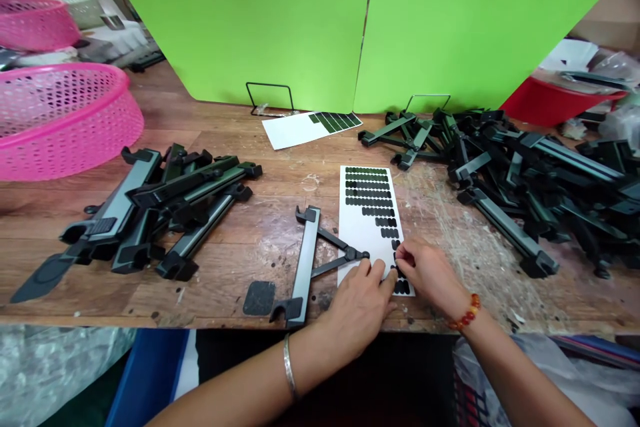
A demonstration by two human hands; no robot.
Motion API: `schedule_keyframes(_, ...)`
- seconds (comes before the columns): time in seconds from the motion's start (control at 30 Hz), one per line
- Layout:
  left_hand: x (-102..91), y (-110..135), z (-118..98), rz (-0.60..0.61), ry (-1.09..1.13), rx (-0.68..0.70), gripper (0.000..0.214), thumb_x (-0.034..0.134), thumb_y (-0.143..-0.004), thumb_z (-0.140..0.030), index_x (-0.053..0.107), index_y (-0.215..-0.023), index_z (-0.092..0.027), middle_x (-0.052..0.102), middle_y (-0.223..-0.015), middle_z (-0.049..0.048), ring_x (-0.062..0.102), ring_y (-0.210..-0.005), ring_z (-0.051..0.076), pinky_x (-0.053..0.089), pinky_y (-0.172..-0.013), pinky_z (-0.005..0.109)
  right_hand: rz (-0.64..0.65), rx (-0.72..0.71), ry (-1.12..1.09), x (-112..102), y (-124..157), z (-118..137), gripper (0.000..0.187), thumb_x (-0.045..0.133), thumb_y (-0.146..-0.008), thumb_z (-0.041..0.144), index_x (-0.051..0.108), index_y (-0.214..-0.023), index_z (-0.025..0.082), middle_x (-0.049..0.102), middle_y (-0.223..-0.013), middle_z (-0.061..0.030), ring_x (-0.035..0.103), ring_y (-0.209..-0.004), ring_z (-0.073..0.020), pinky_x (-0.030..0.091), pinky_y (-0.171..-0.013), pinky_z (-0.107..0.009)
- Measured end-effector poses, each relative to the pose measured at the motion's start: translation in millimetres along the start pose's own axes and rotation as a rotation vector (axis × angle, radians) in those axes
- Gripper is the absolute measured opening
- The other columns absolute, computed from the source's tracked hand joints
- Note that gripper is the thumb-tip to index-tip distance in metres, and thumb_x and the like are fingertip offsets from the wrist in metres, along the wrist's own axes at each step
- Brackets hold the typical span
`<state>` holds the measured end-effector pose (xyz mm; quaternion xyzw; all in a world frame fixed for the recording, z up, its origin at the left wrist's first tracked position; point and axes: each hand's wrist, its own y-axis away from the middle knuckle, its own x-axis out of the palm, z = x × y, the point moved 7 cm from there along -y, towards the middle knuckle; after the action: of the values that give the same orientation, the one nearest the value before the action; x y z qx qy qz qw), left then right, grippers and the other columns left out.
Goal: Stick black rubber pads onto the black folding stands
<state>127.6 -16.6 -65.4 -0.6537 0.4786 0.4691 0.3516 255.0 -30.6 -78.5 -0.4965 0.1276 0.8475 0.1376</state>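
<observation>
A white sheet [367, 227] with rows of small black oval pads lies on the wooden table [280, 167] in front of me. My right hand [430, 273] pinches a black pad at the sheet's lower right edge. My left hand [357, 303] rests on the sheet's lower corner, fingers pressed down on it, thumb meeting the right hand. Just left of the sheet lies a grey-black folding stand [306, 260], with one thin arm reaching toward my left hand. A black square pad [259, 297] lies near the table's front edge.
A stack of the same stands [150, 210] sits at the left, a bigger heap [540, 180] at the right. Pink baskets [65, 113] stand far left, a second pad sheet [313, 127] lies by the green screen [350, 20], and a red tub [550, 103] at back right.
</observation>
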Motion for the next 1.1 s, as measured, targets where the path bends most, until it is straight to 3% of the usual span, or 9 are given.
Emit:
schedule_keyframes(0.2,1.1,0.2,-0.4,-0.013,-0.01,-0.006,0.045,0.059,-0.087,-0.03,0.043,-0.128,-0.019,0.05,-0.112,0.008,0.047,-0.1,0.025,0.049,-0.081,0.037,-0.017,0.008,-0.049,0.1,1.1,-4.4,0.014,0.048,-0.076,0.016,0.06,-0.082,0.018,0.061,-0.079,-0.0042,0.057,-0.07,-0.0169,0.044,-0.068,-0.028)
schedule_keyframes(0.43,1.5,-1.0,1.8,-0.018,-0.004,-0.014,0.046,0.061,-0.086,-0.031,0.045,-0.127,-0.019,0.05,-0.112,0.0082,0.047,-0.1,0.026,0.049,-0.081,0.038,0.01,0.007,-0.081,-0.3,-2.4,-1.1,0.008,0.048,-0.073,0.014,0.053,-0.074,0.02,0.059,-0.072,-0.0015,0.055,-0.065,-0.0158,0.042,-0.064,-0.026)
schedule_keyframes(0.63,-4.8,1.1,0.5,-0.009,0.038,-0.032,0.047,0.063,-0.085,-0.031,0.045,-0.126,-0.019,0.05,-0.111,0.0082,0.047,-0.1,0.026,0.049,-0.081,0.038,0.002,0.042,-0.168,-17.8,12.0,0.2,0.008,0.047,-0.08,0.023,0.05,-0.073,0.021,0.059,-0.065,0.0008,0.054,-0.06,-0.0152,0.041,-0.061,-0.027)
schedule_keyframes(0.8,-25.4,-2.1,21.2,-0.054,0.012,-0.074,0.022,0.061,-0.085,-0.023,0.055,-0.105,-0.018,0.05,-0.105,0.0078,0.049,-0.097,0.024,0.046,-0.08,0.036,-0.091,0.094,-0.356,-38.4,19.2,-4.6,0.011,0.054,-0.08,0.031,0.055,-0.078,0.02,0.061,-0.072,-0.0015,0.056,-0.064,-0.0156,0.043,-0.061,-0.027)
schedule_keyframes(0.9,-34.6,-8.1,44.1,-0.087,-0.088,-0.141,0.016,0.061,-0.084,-0.019,0.059,-0.099,-0.015,0.053,-0.102,0.0103,0.048,-0.099,0.027,0.044,-0.083,0.041,-0.077,0.111,-0.473,-34.5,14.2,3.1,0.013,0.057,-0.079,0.032,0.056,-0.075,0.02,0.061,-0.071,-0.0023,0.055,-0.064,-0.0154,0.044,-0.06,-0.027)
schedule_keyframes(1.0,-45.0,-9.7,56.7,-0.079,-0.097,-0.12,0.006,0.056,-0.086,-0.013,0.062,-0.084,-0.014,0.058,-0.09,0.0093,0.05,-0.095,0.026,0.043,-0.083,0.04,-0.057,0.113,-0.541,-26.7,6.1,17.7,0.016,0.059,-0.077,0.034,0.057,-0.073,0.019,0.059,-0.067,-0.0011,0.052,-0.06,-0.0139,0.041,-0.056,-0.026)
schedule_keyframes(1.1,-78.3,3.3,66.7,-0.212,0.065,-0.11,0.006,0.057,-0.086,-0.014,0.062,-0.088,-0.016,0.062,-0.09,0.0065,0.053,-0.095,0.023,0.044,-0.085,0.037,-0.048,0.12,-0.599,-24.4,-0.5,31.2,0.018,0.061,-0.076,0.036,0.058,-0.074,0.018,0.059,-0.065,-0.0007,0.052,-0.06,-0.0136,0.041,-0.055,-0.025)
